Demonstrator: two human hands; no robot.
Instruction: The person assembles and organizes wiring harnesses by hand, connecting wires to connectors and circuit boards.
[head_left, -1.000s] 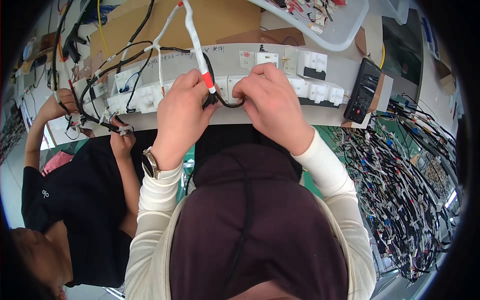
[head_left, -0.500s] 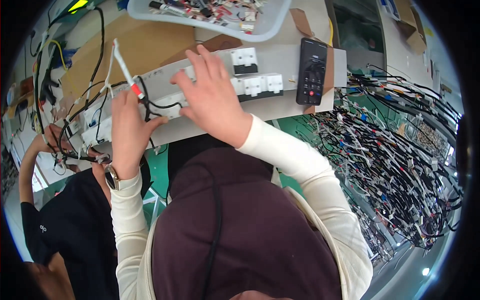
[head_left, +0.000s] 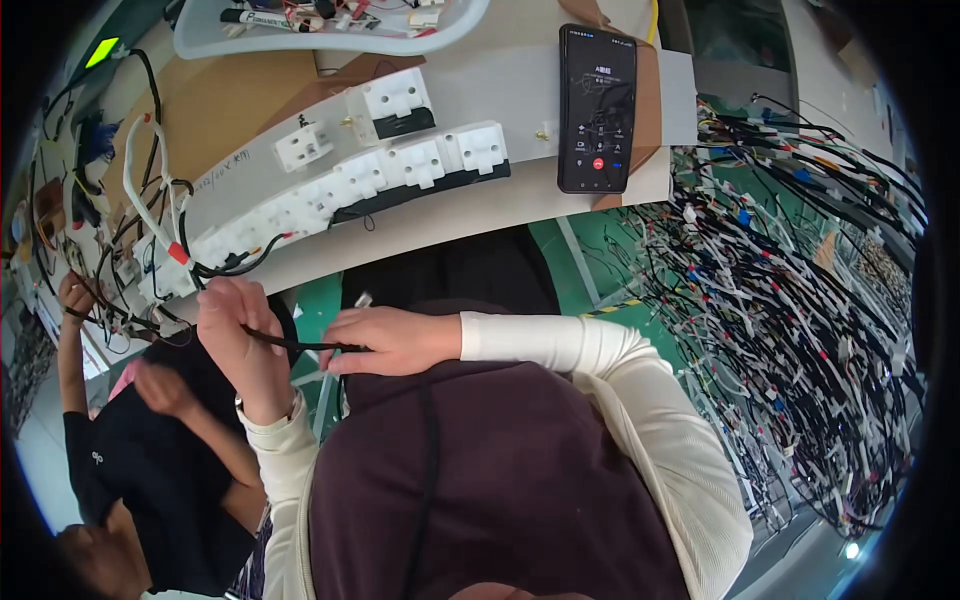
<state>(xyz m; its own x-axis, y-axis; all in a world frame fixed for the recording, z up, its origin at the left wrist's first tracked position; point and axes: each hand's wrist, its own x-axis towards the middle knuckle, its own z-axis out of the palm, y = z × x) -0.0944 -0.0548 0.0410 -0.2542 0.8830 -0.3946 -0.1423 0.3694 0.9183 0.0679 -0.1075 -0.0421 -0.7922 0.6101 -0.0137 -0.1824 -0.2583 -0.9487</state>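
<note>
A black cable (head_left: pixel 293 344) runs between my two hands in front of the bench edge. My left hand (head_left: pixel 240 335) is closed around it near the bench. To the right, my right hand (head_left: pixel 390 340) closes on the same cable, its palm turned toward my body. A small pale connector (head_left: pixel 361 299) shows just above the right hand's fingers. Beyond my left hand, black wires and a white cable (head_left: pixel 140 195) with a red band (head_left: pixel 178 253) lie at the left part of a row of white fixture blocks (head_left: pixel 362 175) on a board.
A phone (head_left: pixel 597 110) lies right of the blocks. A clear plastic bin (head_left: pixel 440 42) of small parts stands at the back. Many bundled wires (head_left: pixel 790 330) hang at the right. On the left, a co-worker's hand (head_left: pixel 165 390) and other hand (head_left: pixel 76 296) are near wiring.
Both hands have left the blocks and come back toward my body, now with the black cable stretched between them. The view has shifted, and the co-worker's near hand has moved off the wiring.
</note>
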